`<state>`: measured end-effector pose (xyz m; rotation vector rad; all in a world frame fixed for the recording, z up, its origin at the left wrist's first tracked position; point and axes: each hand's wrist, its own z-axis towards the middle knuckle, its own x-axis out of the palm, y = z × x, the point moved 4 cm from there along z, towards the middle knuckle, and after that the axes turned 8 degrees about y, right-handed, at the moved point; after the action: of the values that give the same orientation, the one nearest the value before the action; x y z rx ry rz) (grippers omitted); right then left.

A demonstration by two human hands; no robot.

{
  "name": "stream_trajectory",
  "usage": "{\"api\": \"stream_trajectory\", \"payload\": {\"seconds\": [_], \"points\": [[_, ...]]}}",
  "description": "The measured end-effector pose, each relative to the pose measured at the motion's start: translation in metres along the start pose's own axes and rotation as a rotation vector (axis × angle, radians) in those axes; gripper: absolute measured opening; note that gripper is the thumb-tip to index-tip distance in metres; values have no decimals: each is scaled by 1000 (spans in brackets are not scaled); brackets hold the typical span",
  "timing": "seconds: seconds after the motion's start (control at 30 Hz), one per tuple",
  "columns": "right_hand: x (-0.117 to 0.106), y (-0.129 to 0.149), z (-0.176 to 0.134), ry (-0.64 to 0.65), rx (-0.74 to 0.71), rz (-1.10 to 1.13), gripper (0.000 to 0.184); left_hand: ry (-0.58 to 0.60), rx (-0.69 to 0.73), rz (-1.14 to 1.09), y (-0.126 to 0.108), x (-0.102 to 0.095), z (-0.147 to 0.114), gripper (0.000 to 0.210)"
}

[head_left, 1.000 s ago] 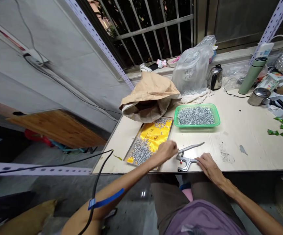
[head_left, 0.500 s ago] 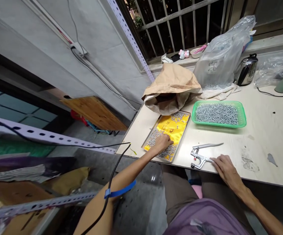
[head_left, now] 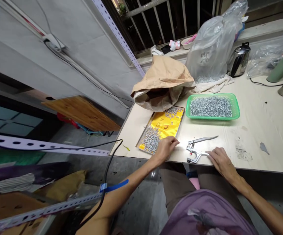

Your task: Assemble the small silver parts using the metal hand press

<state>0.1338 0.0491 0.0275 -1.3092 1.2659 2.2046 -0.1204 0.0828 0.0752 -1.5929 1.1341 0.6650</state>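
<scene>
My left hand (head_left: pixel 166 148) is closed in a pinch over the near right corner of a shallow tray (head_left: pixel 182 121). Whatever its fingertips hold is too small to make out. Small silvery metal pieces (head_left: pixel 150 140) lie heaped on the tray's yellow lining (head_left: pixel 165 125). To the right, hand pliers (head_left: pixel 197 155) with a spring and a C-shaped jaw lie at the table's front edge, handles spread. My right hand (head_left: pixel 222 161) has its fingers closed on the end of the lower handle.
A green basket (head_left: pixel 237 112) full of similar metal pieces stands behind the pliers. An open brown paper bag (head_left: pixel 164 73) overhangs the tray's far end. Farther back are a plastic bag (head_left: pixel 206 49) and a metal kettle (head_left: pixel 240 60). A black cable (head_left: pixel 108 163) hangs near my left arm.
My left hand has come off the metal pieces and moved right toward the tray's near corner, fingers pinched. My right hand stays at the pliers' handle. The camera view has shifted slightly.
</scene>
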Motion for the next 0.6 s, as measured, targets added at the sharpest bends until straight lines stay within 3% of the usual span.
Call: {"api": "stream_trajectory", "payload": {"seconds": [0.1,0.23,0.43,0.6], "points": [[1,0,0,12,13,-15,30,114,85,209,-21,29,-5,16],[2,0,-1,17,14,-30,31,233,37,361,-17,51,0,23],[0,2,-1,-14,-25,-58,27,226,71,332,3,59,1,22],[1,2,-1,-5,-12,-73,25,160,40,374,6,65,-7,20]]}}
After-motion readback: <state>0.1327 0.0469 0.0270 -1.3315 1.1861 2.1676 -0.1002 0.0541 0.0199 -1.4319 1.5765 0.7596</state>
